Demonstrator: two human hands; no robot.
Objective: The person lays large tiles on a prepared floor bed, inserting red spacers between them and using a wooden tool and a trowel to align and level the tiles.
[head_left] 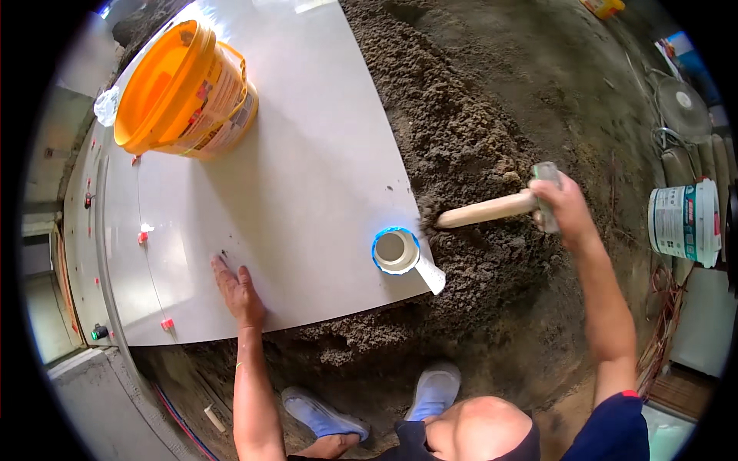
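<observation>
My left hand (241, 293) lies flat with spread fingers on a large glossy white tile (323, 192). In my right hand (567, 206) is a hammer (488, 210), gripped around its grey-green head. Its pale wooden handle points left, its end down at the dark crumbly mortar (480, 269) beside the tile's right edge. Close to that end, at the tile's near right corner, sits a white round open piece (396, 251) with a blue rim and a short white arm, like a pipe fitting. An orange bucket (223, 115) stands on the tile's far left part.
Red clips (167, 324) sit along a tile joint at the left. A white and teal bucket (684, 223) and a fan (683, 104) are at the right. Cables (657, 330) hang near that bucket. My shoes (323, 411) rest on the dirt ground below the tile.
</observation>
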